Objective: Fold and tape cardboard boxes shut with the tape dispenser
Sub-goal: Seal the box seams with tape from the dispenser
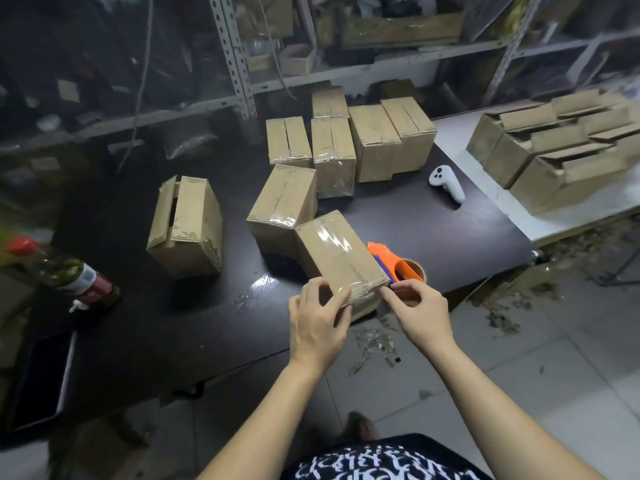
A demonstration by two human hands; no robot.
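A small cardboard box (334,252) lies at the near edge of the dark table (173,323), with clear tape along its top seam and over its near end. My left hand (317,323) grips the box's near left corner, fingers pressed on the tape. My right hand (417,308) pinches the near right corner of the box, where the tape wraps down. The orange tape dispenser (398,263) with its tape roll rests on the table just right of the box, behind my right fingers; neither hand holds it.
Several taped boxes (332,150) stand at the table's far side, one box (187,223) with a loose flap at the left. Untaped open boxes (561,154) are stacked on a white surface at right. A white controller (446,183) and a bottle (65,271) lie on the table.
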